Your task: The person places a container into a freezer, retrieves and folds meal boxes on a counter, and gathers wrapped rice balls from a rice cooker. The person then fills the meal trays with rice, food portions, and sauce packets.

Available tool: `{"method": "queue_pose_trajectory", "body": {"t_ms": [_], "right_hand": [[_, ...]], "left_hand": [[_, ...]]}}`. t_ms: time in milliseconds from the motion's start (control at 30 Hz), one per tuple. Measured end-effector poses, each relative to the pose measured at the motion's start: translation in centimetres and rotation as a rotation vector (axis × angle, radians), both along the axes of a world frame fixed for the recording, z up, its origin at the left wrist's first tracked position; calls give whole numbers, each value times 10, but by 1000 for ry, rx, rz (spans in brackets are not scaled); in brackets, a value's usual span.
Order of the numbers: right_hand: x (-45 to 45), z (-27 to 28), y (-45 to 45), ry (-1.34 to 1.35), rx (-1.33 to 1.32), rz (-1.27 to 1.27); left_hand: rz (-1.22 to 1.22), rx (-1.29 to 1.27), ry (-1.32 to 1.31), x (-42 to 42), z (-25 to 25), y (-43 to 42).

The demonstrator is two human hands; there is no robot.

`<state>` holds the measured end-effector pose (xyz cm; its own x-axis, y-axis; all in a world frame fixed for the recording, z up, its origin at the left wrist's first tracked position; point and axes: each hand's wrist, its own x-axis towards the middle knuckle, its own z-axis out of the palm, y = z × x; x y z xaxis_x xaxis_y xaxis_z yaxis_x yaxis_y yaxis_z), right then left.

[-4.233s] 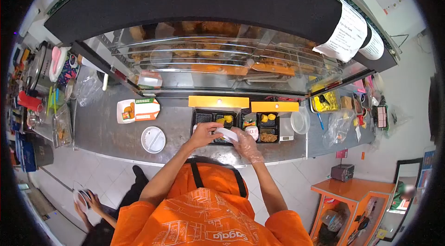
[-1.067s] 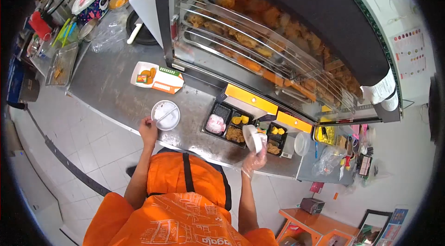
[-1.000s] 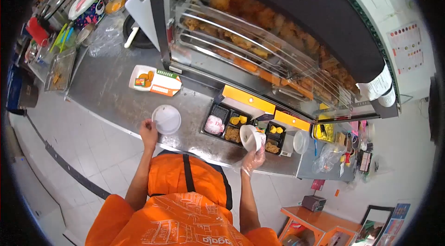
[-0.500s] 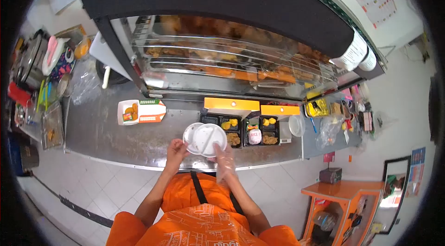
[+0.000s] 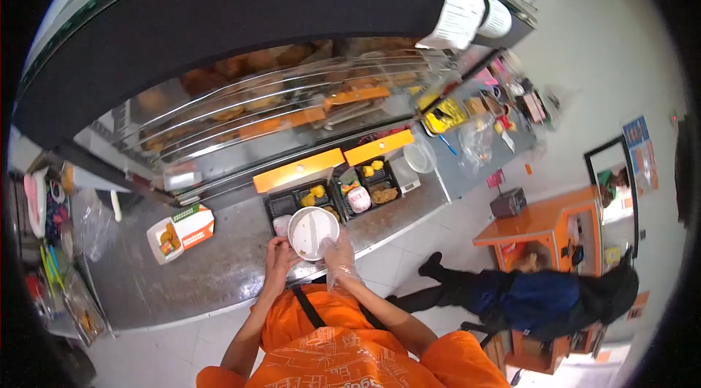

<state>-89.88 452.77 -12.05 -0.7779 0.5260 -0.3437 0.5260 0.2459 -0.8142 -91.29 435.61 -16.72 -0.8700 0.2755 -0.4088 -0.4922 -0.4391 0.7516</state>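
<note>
A white round bowl (image 5: 314, 233) is held over the front edge of the counter, with a paler band across its face. My left hand (image 5: 280, 258) has its fingers closed at the bowl's lower left rim. On the lower right rim, my right hand (image 5: 339, 256), in a clear plastic glove, grips it with the thumb near the face. Just behind the bowl stands a black meal tray (image 5: 282, 204) with yellow food, partly covered by the bowl. Beside it, another black tray (image 5: 347, 214) holds a wrapped rice pack (image 5: 358, 199) and fried chicken (image 5: 382, 192).
A glass food warmer (image 5: 255, 107) runs along the back of the counter (image 5: 219, 275). An open box (image 5: 166, 240) of fried pieces sits at left. Clear tubs (image 5: 420, 157) are at right. A person in dark clothing (image 5: 533, 297) is by the orange desk (image 5: 544, 216).
My view has turned to the right and tilted. Two overlapping white rounds in my hands now look like one bowl. A person has come into view at right.
</note>
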Motion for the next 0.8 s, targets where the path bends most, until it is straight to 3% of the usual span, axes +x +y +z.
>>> {"method": "queue_pose_trajectory", "body": {"t_ms": [67,267,400,500,633,733,800], "right_hand": [[-5,22,9,-103,-48,-1],[4,-40,48,-22,-39,-91],[14,-18,63,105,441,-229],[21,-7,93,93,563,-304],[16,-24,131,439,29,-675],[25,21,162,333,226,-653],[29,18,187,358,172,-711]], "left_hand": [[-16,-111,126,-2,29,10],[-171,-176,54,-22,35,31],[-222,-89,-2,-21,34,67],[-290,-37,52,-17,32,102],[-337,-81,144,-25,38,154],[-337,-139,167,-28,39,197],[-302,-74,174,-25,47,230]]}}
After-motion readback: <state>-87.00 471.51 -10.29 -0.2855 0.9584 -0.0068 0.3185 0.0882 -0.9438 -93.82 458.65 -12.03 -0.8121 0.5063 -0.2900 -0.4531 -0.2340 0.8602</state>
